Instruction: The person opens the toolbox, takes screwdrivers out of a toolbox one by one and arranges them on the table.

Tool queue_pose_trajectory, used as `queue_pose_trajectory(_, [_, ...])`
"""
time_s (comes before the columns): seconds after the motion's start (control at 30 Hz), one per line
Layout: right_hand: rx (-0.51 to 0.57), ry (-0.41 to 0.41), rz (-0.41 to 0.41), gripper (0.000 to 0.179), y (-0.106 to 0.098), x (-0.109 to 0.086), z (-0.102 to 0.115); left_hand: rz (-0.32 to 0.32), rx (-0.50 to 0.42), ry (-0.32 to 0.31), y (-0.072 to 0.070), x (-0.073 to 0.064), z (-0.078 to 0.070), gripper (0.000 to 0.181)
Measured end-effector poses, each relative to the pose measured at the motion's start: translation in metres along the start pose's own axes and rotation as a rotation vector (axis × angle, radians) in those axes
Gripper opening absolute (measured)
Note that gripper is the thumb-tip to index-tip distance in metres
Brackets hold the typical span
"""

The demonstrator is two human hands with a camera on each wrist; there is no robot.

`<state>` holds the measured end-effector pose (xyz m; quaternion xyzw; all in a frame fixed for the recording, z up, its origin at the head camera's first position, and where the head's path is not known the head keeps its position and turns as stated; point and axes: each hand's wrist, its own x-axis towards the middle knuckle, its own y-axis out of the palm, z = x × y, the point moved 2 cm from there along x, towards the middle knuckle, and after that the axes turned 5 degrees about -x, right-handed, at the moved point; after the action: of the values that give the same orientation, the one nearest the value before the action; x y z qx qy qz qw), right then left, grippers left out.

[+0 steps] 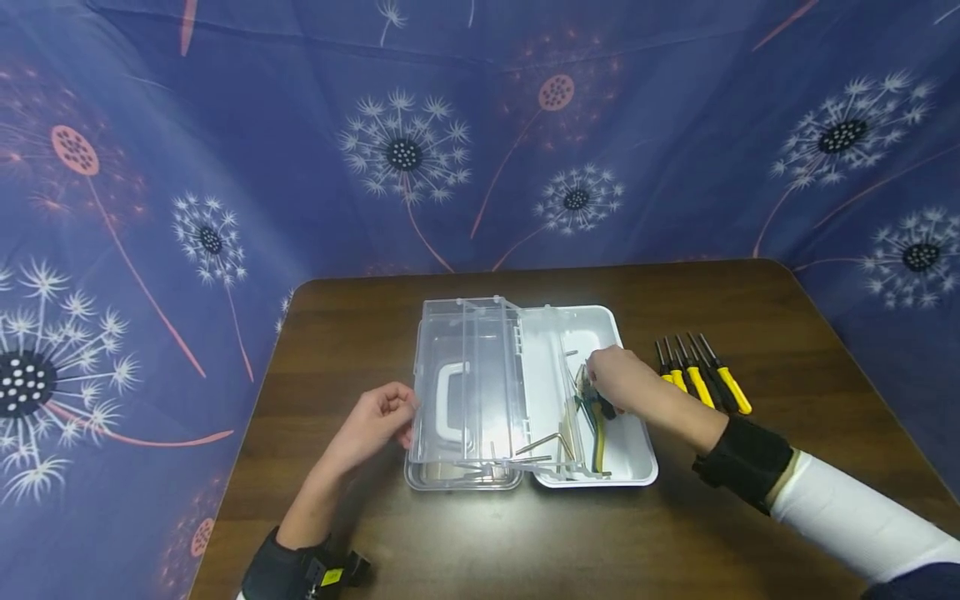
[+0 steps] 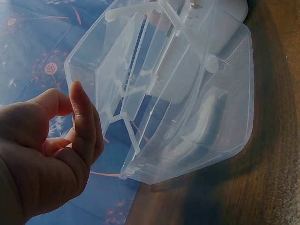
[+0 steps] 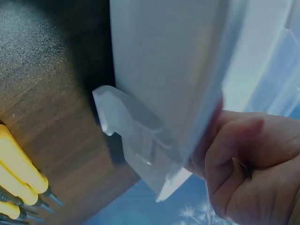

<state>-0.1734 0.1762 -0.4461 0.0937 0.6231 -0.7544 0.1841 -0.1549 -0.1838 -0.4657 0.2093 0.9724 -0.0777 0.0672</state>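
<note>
A toolbox stands open: its white base [image 1: 637, 458] on the right, its clear lid [image 1: 461, 482] folded to the left with a clear tray [image 1: 442, 312] above it. My left hand [image 1: 378, 414] is at the tray's left edge. In the left wrist view, my left hand [image 2: 61, 145] has loosely bent fingers and grips nothing visible. My right hand [image 1: 618, 377] reaches into the base beside pliers [image 1: 599, 442] with yellow-green and dark handles. In the right wrist view, my right hand [image 3: 258, 164] has bent fingers, but the base wall hides the fingertips and anything between them.
Several yellow-and-black screwdrivers [image 1: 697, 383] lie on the wooden table [image 1: 757, 467] to the right of the toolbox. Metal hex keys [image 1: 558, 442] lie near the box's middle. A white latch [image 3: 136, 131] sticks out from the base. Blue dandelion-print cloth [image 1: 480, 167] hangs around the table.
</note>
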Motion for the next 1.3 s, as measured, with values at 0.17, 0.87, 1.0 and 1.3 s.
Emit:
queue_pose_trajectory(0.17, [0.002,0.018,0.051,0.015,0.009,0.005,0.001,0.004,-0.013,-0.004,0.002,-0.001,0.000,0.016])
queue_pose_trajectory(0.87, [-0.161,-0.072,0.053,0.013,0.023,0.011,0.004,0.007,-0.010,0.023,0.002,-0.002,-0.001,0.014])
queue_pose_trajectory(1.0, [-0.168,-0.052,0.068,0.012,0.028,0.015,0.003,0.009,-0.007,0.038,0.002,-0.001,-0.001,0.014])
queue_pose_trajectory(1.3, [-0.060,-0.014,0.119,0.011,0.030,0.017,0.005,0.006,0.027,0.060,0.000,-0.001,0.002,0.011])
